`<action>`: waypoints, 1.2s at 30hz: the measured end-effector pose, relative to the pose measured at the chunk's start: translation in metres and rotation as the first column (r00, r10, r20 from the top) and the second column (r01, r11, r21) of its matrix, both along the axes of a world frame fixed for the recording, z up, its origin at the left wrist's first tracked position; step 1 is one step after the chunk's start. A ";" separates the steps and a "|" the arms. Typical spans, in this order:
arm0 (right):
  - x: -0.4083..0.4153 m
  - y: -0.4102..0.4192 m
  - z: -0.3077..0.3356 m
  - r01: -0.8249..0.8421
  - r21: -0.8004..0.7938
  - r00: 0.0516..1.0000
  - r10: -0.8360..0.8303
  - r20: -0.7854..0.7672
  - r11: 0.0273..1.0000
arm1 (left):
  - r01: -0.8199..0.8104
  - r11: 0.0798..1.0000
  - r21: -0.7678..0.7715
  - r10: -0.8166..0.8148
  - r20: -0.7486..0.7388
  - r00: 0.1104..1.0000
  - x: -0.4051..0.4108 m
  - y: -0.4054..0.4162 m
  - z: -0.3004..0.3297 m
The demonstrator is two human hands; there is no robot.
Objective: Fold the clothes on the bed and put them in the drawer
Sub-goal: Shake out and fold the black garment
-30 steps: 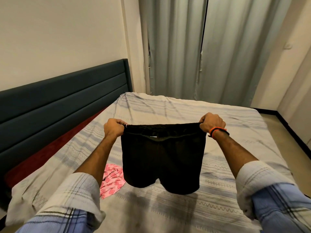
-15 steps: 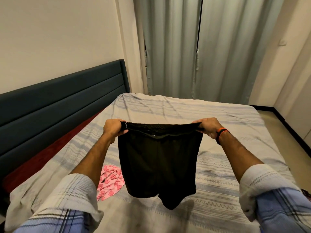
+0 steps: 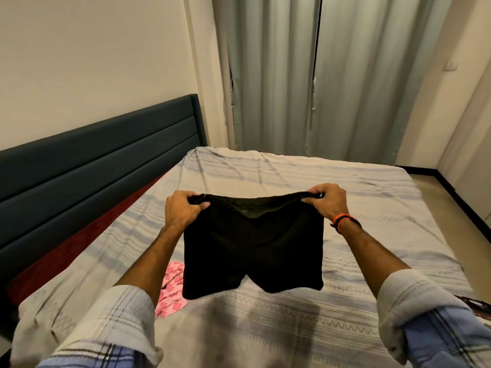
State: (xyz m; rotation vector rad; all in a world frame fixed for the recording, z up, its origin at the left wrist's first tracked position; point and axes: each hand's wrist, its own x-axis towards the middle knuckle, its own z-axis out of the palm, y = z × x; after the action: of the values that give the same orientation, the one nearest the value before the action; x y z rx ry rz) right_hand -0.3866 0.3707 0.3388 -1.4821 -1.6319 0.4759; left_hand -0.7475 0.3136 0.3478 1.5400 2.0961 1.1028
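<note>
A pair of black shorts [image 3: 252,251] hangs spread out in the air above the bed [image 3: 345,197], legs down. My left hand [image 3: 183,209] grips the left end of the waistband. My right hand [image 3: 328,200] grips the right end, an orange and black band on its wrist. The waistband sags a little between them. A pink patterned garment [image 3: 171,290] lies crumpled on the striped sheet, partly hidden behind my left forearm and the shorts. No drawer is in view.
A dark padded headboard [image 3: 101,160] runs along the left, with a red strip below it. Grey curtains [image 3: 318,75] hang beyond the bed. Floor shows at the right, and a dark item [image 3: 475,304] peeks out at the bed's right edge.
The shorts have swung from twisted and bunched to hanging flat with both legs apart. Both hands have kept their grip on the waistband and sit slightly further apart.
</note>
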 end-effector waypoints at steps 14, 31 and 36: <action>0.000 0.007 0.010 -0.433 -0.205 0.597 0.109 -0.795 0.878 | 0.091 0.996 0.014 -0.063 0.821 0.567 0.010 -0.014 0.027; -0.101 0.006 -0.004 0.009 -0.393 0.994 -0.051 -0.096 0.920 | -0.097 0.972 -0.215 0.174 0.375 0.910 0.070 0.010 -0.002; -0.127 0.001 -0.004 -0.093 -0.280 0.990 0.059 -0.129 0.956 | -0.061 0.987 -0.147 0.114 0.384 0.916 0.107 0.017 -0.001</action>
State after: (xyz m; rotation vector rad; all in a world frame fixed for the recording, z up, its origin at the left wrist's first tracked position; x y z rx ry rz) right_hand -0.5137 0.3719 0.3350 -1.5684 -1.5786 0.8578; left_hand -0.6405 0.3306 0.3467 1.0669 1.9303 1.1642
